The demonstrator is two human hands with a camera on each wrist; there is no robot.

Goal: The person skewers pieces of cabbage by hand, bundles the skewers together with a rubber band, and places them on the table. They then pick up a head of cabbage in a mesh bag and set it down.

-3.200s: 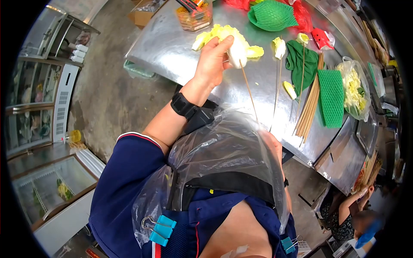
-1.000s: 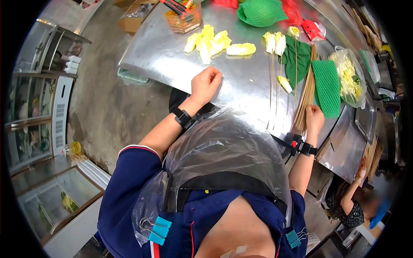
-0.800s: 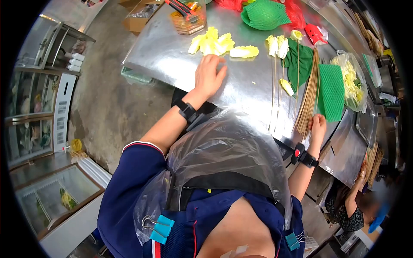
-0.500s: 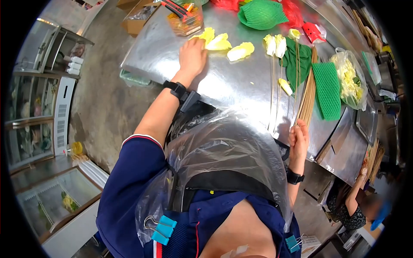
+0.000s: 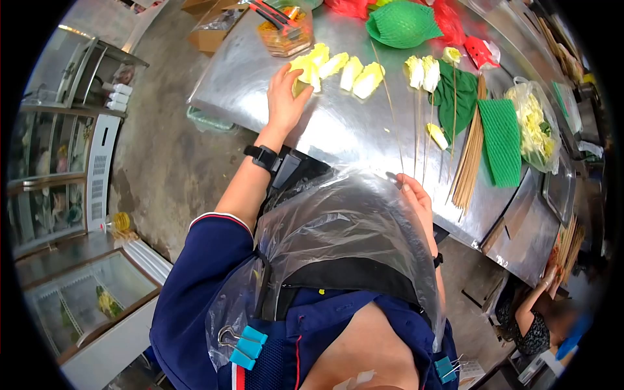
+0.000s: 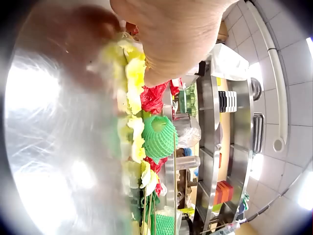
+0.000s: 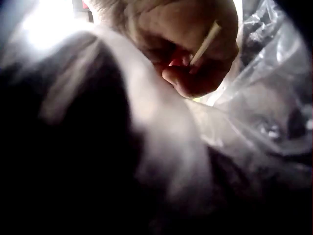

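In the head view my left hand [image 5: 284,107] reaches over the left end of a row of yellow-white cabbage leaves [image 5: 368,80]. Its fingers and thumb are spread, with the fingertips right at the end leaf [image 5: 304,69]. The left wrist view has that hand over the leaves, its fingertips hidden. My right hand [image 5: 419,203], close to the plastic apron, pinches a thin bamboo skewer [image 5: 392,112] that slants up past the leaves. One end of the skewer [image 7: 205,44] sticks out of the fingers in the right wrist view. Skewered leaves [image 5: 422,73] lie right of the row.
A bundle of skewers [image 5: 469,156] lies on the steel table [image 5: 338,130] beside green foam netting [image 5: 499,143] and a green cloth [image 5: 455,94]. A bag of cabbage [image 5: 536,123] is farther right. An octagonal tub [image 5: 286,39] stands behind the leaves. Another person [image 5: 530,318] works at lower right.
Since half a second ago my right hand has come left from the skewer bundle, bringing one skewer. Leaves have been spread into a row. The leaf held earlier on a skewer now lies by the others.
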